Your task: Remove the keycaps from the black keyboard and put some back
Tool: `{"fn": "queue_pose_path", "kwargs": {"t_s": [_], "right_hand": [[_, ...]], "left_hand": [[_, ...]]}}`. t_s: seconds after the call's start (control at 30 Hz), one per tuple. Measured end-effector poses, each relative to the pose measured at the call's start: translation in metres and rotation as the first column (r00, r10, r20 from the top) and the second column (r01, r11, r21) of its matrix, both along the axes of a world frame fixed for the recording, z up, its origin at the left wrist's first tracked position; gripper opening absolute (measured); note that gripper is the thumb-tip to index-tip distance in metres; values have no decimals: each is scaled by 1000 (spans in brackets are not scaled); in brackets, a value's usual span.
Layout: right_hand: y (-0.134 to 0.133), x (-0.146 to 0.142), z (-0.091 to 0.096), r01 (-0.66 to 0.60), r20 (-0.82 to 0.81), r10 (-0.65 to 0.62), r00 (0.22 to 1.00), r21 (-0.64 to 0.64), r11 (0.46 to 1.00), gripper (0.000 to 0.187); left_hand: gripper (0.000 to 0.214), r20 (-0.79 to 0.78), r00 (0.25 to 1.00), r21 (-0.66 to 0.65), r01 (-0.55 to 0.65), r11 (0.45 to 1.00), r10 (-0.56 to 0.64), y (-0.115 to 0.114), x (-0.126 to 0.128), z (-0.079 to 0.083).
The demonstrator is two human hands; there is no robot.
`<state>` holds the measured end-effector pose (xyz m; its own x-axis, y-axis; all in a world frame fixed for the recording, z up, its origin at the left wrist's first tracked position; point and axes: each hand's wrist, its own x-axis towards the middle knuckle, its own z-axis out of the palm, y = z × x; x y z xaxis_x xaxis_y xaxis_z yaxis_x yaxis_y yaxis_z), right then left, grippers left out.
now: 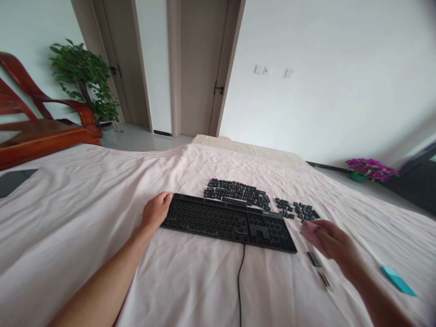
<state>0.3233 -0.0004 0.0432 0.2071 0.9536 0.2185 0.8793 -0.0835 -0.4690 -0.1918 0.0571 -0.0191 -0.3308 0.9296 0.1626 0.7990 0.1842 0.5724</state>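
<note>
The left hand (156, 212) clasped the left end of the black, cap-stripped plastic keyboard (225, 222), which stretched rightward from that grip across the pale pink sheet (85, 218). Beyond it lay loose black keycaps (235, 190). The blurred right hand (332, 245) pinched a small pale pink piece (309, 232) just off the board's right end. The bared board seemed steadied for work; bringing the piece to it would call for a leftward reach.

The right hand (329, 240) is blurred, and the pinkish thing (309, 231) at its fingers is unclear. The cable (240, 281) of the keyboard (225, 222) runs off the bottom edge. The legends on the loose keycaps (238, 190) are too small to read.
</note>
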Motion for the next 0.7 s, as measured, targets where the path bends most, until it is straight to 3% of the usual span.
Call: {"fn": "queue_pose_path", "kwargs": {"t_s": [0.07, 0.13, 0.2, 0.27, 0.33, 0.43, 0.53, 0.7], "right_hand": [[14, -58, 2, -169, -157, 145, 977, -154, 974, 37], [25, -113, 6, -316, -215, 273, 938, -201, 927, 31], [37, -160, 9, -441, -212, 413, 886, -109, 891, 25], [51, -198, 10, -585, -133, 586, 800, 50, 810, 20], [64, -228, 7, -656, -83, 669, 739, 141, 742, 20], [80, -259, -1, -741, -37, 757, 652, 183, 646, 24], [87, -274, -8, -808, -1, 815, 580, 131, 575, 27], [84, -259, -8, -850, 104, 849, 519, -38, 525, 25]], "left_hand": [[38, 2, 1000, -2, 4, 1000, -4, -1, 1, 1], [35, 14, 1000, 9, 8, 1000, -8, -1, 1, 1], [34, 25, 1000, 13, 4, 1000, -4, -1, 1, 2], [33, 34, 999, 14, 5, 1000, -5, -1, 0, 2], [33, 46, 999, 21, 11, 1000, -12, -1, 0, 2], [32, 66, 998, 32, 19, 999, -21, -1, -1, 2], [32, 71, 997, 34, 19, 999, -22, -1, 0, 3], [31, 51, 999, 38, 15, 999, -17, 0, 1, 3]]}}
